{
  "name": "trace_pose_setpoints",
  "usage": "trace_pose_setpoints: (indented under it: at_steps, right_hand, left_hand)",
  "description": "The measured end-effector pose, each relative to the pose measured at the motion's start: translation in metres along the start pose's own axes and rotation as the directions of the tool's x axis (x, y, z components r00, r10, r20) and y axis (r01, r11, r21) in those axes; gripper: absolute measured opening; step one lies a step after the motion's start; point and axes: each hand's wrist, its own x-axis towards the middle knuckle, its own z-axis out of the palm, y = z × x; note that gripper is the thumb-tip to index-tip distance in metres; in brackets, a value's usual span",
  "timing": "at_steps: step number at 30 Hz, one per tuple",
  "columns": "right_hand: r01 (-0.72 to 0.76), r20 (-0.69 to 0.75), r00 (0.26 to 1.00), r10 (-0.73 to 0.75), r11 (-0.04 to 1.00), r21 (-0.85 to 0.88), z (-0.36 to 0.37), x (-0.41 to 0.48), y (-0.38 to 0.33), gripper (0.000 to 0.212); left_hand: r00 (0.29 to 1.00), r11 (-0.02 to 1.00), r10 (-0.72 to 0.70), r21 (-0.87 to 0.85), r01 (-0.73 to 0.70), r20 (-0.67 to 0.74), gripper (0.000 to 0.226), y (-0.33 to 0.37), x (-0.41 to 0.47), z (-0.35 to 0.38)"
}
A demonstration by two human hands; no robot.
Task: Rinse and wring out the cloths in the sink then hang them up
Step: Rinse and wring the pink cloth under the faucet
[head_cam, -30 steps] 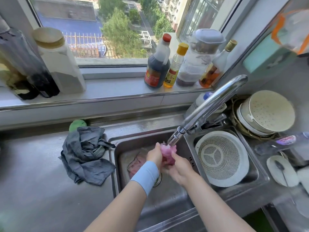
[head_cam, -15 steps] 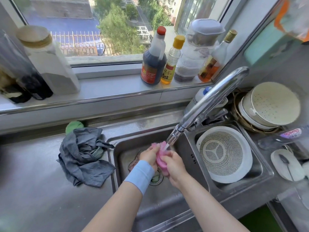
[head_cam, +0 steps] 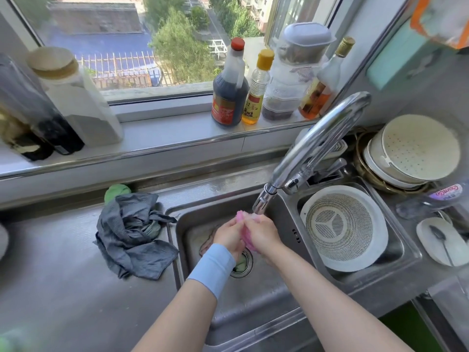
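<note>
A small pink cloth point(head_cam: 245, 231) is squeezed between both my hands under the faucet spout point(head_cam: 262, 201), over the left basin of the steel sink point(head_cam: 253, 306). My left hand point(head_cam: 228, 236), with a pale blue wristband, grips its left side. My right hand point(head_cam: 261, 233) closes on its right side. Another pinkish cloth point(head_cam: 208, 240) lies on the basin floor behind my left hand, mostly hidden. A crumpled dark grey cloth point(head_cam: 132, 232) lies on the counter left of the sink, with a green cloth point(head_cam: 116, 190) peeking out behind it.
A white colander point(head_cam: 344, 227) fills the right basin. Stacked bowls point(head_cam: 411, 153) and a small dish with a spoon point(head_cam: 441, 241) sit at the right. Sauce bottles point(head_cam: 229, 85) and jars point(head_cam: 76, 97) line the windowsill. The curved faucet neck point(head_cam: 327, 135) arches over the sink.
My hands have shifted on the pink cloth under the spout, bunching it tighter between them. The view has tilted slightly; the other cloths have not moved.
</note>
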Motion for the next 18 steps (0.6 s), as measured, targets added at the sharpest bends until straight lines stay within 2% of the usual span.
trace_pose_setpoints:
  at_steps: [3,5,8,10,11,13,15,17,18]
  right_hand:
    - [0.061,0.015,0.998,-0.06,0.997,-0.044,-0.006,-0.002,0.002,0.049]
    - [0.063,0.033,0.998,-0.06,0.992,-0.114,-0.012,-0.004,0.004,0.049]
    - [0.041,0.144,0.99,-0.004,0.965,-0.259,-0.02,-0.009,0.006,0.042]
    - [0.015,0.149,0.988,0.039,0.938,-0.345,-0.025,-0.008,0.004,0.024]
    - [0.002,0.121,0.992,0.046,0.93,-0.368,-0.028,-0.007,0.002,0.015]
    - [-0.002,0.032,0.999,0.014,0.938,-0.348,-0.03,-0.008,-0.005,0.022]
    - [0.05,-0.01,0.999,-0.054,0.97,-0.238,-0.025,-0.008,-0.012,0.022]
    - [0.08,0.001,0.997,-0.08,0.992,-0.094,-0.015,-0.008,-0.02,0.034]
    - [0.074,0.002,0.997,-0.074,0.996,-0.04,-0.009,-0.008,-0.021,0.031]
  left_hand:
    - [0.998,0.998,-0.038,-0.059,0.035,-0.044,0.031,0.004,-0.003,0.006]
    - [0.994,0.994,-0.059,-0.101,0.049,-0.092,0.037,0.003,0.001,0.009]
    - [0.985,0.986,-0.091,-0.155,0.068,-0.144,0.045,0.003,0.008,0.014]
    - [0.978,0.987,-0.079,-0.153,0.049,-0.194,0.032,0.004,0.013,0.012]
    - [0.978,0.986,-0.075,-0.16,0.044,-0.196,0.036,0.006,0.014,0.01]
    - [0.984,0.987,-0.071,-0.155,0.045,-0.163,0.05,0.009,0.015,0.008]
    - [0.986,0.999,-0.035,-0.033,0.03,-0.163,0.047,0.008,0.011,0.007]
    - [0.995,0.999,-0.001,0.051,0.006,-0.103,0.039,0.003,0.004,0.007]
    - [0.998,0.997,0.018,0.069,-0.014,-0.067,0.033,-0.001,0.003,0.008]
